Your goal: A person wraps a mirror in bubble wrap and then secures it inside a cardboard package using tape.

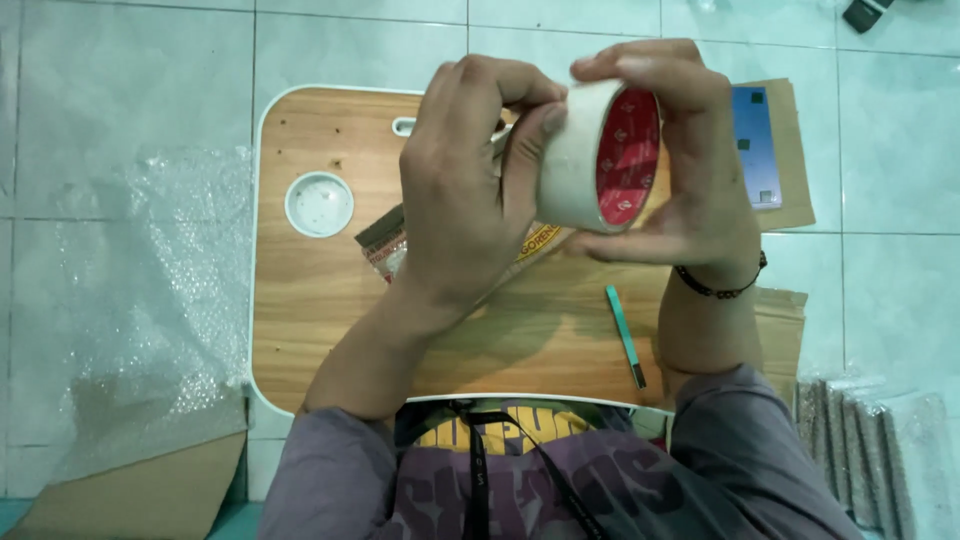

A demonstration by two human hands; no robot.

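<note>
Gripping one roll of tape point(590, 155) between both hands above the far half of a small wooden lap table point(330, 320), a person seated on a tiled floor point(120, 90) picks at the roll's outer face. The right hand point(690, 170) wraps the roll from the far side, fingers curled over its top and thumb beneath, so the red inside of the core faces the camera; the left hand point(465, 200) closes on the near side, its thumb pressed against the pale outer band as if feeling for the loose end. By the look of it no strip is pulled free yet, and nothing on the table is taped, so the work appears to be at its start. One flat packet point(385, 245) lies partly hidden under the left hand near the table's middle. One teal cutter point(625, 335) rests toward the near right edge. One round white cup holder point(319, 204) sits toward the left edge. One sheet of bubble wrap point(150, 290) spreads over the floor to the left, with a piece of cardboard point(130, 495) at its near end. Several wrapped bundles point(870, 450) lie on the floor at the near right; their exact count cannot be told.
</note>
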